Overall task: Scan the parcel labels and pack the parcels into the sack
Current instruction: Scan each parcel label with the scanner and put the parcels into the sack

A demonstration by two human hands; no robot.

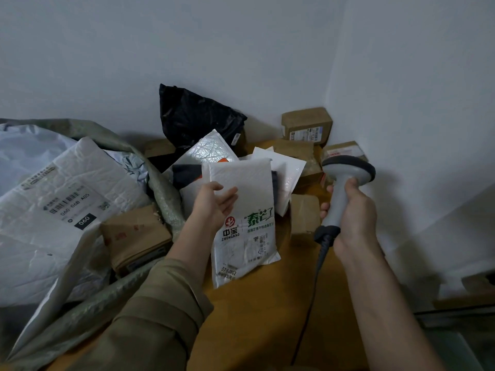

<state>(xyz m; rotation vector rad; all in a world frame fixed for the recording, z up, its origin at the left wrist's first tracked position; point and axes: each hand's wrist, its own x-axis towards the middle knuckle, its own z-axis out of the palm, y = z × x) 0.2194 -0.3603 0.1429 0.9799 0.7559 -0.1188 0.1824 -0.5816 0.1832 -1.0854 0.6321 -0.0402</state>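
Note:
My left hand point(214, 203) holds a white bubble mailer point(246, 210) with green and red print, upright above the table, its label facing me near the lower end. My right hand point(351, 215) grips a grey barcode scanner point(345, 172) by the handle, its head to the right of the mailer, cable hanging down. At the left a green woven sack point(160, 188) stands open, holding a big white parcel point(61, 210) with a label and a brown box point(136, 236).
A pile of parcels lies behind the mailer on the wooden table point(257, 317): a black poly bag point(195, 116), white mailers point(209, 151), and cardboard boxes point(306, 125) stacked in the wall corner. Another box point(305, 212) sits beside the scanner.

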